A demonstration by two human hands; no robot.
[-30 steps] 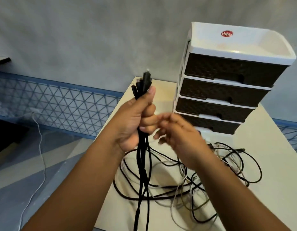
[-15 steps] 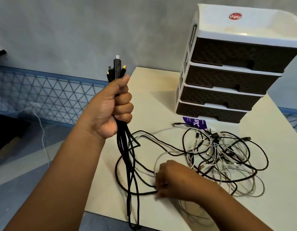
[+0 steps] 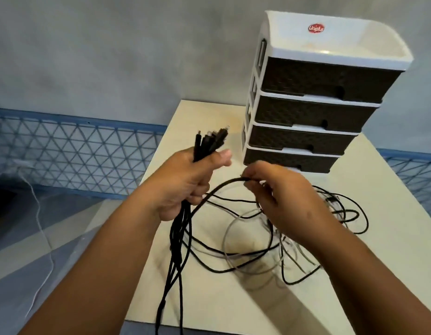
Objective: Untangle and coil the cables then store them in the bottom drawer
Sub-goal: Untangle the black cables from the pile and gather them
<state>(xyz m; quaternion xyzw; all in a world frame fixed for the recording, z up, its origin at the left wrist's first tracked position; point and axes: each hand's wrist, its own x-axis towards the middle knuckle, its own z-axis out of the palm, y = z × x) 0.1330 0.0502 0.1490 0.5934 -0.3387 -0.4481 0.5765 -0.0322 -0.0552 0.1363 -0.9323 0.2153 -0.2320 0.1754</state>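
Soft, even light; glare patch on drawer unit (image 3: 325,48) top. Hands cast faint shadows on table (image 3: 390,238). Slight motion blur, wide-angle bending at edges.

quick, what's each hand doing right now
Left hand: gripping a bundle of black cables by their plug ends.
Right hand: pinching the end of one black cable.

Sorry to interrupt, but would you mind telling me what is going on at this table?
A person is sorting a tangle of cables. The left hand grips a bundle of black cables near their plugs, the rest trailing down over the table edge. The right hand pinches the end of another black cable lifted from the pile of black and white cables on the table. The drawer unit behind has all four drawers shut.
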